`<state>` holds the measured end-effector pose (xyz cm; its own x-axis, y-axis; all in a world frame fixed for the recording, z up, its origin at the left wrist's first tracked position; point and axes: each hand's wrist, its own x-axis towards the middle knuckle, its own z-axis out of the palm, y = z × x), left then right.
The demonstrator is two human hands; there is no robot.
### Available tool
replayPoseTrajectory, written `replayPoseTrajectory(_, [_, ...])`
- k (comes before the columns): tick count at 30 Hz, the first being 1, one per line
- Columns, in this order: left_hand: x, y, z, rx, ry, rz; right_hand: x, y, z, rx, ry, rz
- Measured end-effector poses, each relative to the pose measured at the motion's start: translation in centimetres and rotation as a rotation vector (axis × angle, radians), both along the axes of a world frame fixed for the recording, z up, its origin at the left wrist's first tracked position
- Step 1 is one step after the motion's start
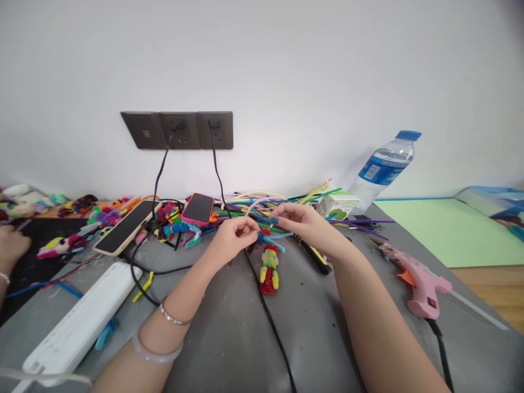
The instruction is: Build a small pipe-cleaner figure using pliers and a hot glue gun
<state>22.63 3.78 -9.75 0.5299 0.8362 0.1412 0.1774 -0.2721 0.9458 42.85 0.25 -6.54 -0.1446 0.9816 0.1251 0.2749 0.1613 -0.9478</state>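
Observation:
My left hand [232,236] and my right hand [302,219] meet over the grey table [229,327], both pinched on a blue pipe cleaner [273,236] that is partly coiled between the fingertips. Just below the hands lies a small red and yellow pipe-cleaner figure [269,269]. Behind the hands spreads a heap of coloured pipe cleaners [262,204]. Bracelets sit on my left wrist.
Two phones [125,226] [198,208] lie at the left, cabled to wall sockets [180,130]. A white power strip [82,322] lies front left, a pink glue gun [420,281] right, a water bottle [382,166] behind. Another person's hand [10,248] shows far left.

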Motion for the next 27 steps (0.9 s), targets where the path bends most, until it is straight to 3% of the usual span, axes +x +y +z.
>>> replayPoseTrajectory(8, [0.0,0.2,-0.1,-0.061,-0.067,0.072,-0.4,-0.1,-0.5,0.232,-0.219,0.056])
replayPoseTrajectory(13, [-0.1,0.3,-0.2,-0.09,-0.131,0.099,-1.0,-0.2,-0.2,0.404,-0.269,0.012])
replayPoseTrajectory(27, [0.2,0.0,0.1,-0.14,-0.192,0.12,-1.4,-0.1,-0.4,0.479,-0.387,0.048])
